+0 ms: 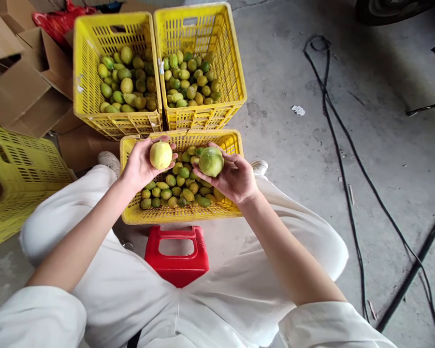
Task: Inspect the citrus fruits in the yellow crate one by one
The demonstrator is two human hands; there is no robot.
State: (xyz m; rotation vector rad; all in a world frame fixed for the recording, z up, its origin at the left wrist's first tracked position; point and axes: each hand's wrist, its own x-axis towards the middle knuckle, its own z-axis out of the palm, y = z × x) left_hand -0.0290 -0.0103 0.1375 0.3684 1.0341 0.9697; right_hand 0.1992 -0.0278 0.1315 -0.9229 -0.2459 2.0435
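Observation:
My left hand (pixel 139 164) is closed around a pale yellow lemon (pixel 161 155), held palm up. My right hand (pixel 235 178) grips a larger green lemon (pixel 210 161). Both hands hover over the near yellow crate (pixel 177 216), which holds several green and yellow lemons. I sit on a red stool (pixel 177 253) with my knees in white trousers on either side of the crate.
Two more yellow crates stand farther away, the left crate (pixel 80 72) and the right crate (pixel 235 72), both holding lemons. Another yellow crate (pixel 18 179) lies on my left by cardboard boxes (pixel 21 92). Black cables (pixel 342 164) run across the concrete floor on the right.

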